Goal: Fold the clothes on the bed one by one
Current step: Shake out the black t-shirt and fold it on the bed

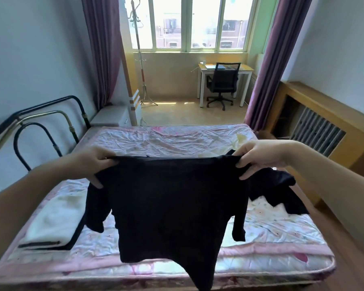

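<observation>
we are holding a black long-sleeved top [172, 208] up in the air over the bed [281, 234], stretched wide between our two hands. the left hand [92, 164] is curling its fingers round the top's left shoulder, and the right hand [258, 157] is pinching the right shoulder in the same way. the garment's long axis is hanging straight down from our hands, with both sleeves dangling at its sides and the hem drooping past the near edge of the mattress. both hands are about level and equally near the bed, so laying it flat is looking like a matter of lowering it forward onto the pink floral sheet.

a second dark garment [281, 192] is lying crumpled on the bed just behind and below the right hand, and it may crowd the landing spot. a white folded item with black trim [50, 225] is resting on the bed's left side. beyond the bed, a desk and chair are standing by the window.
</observation>
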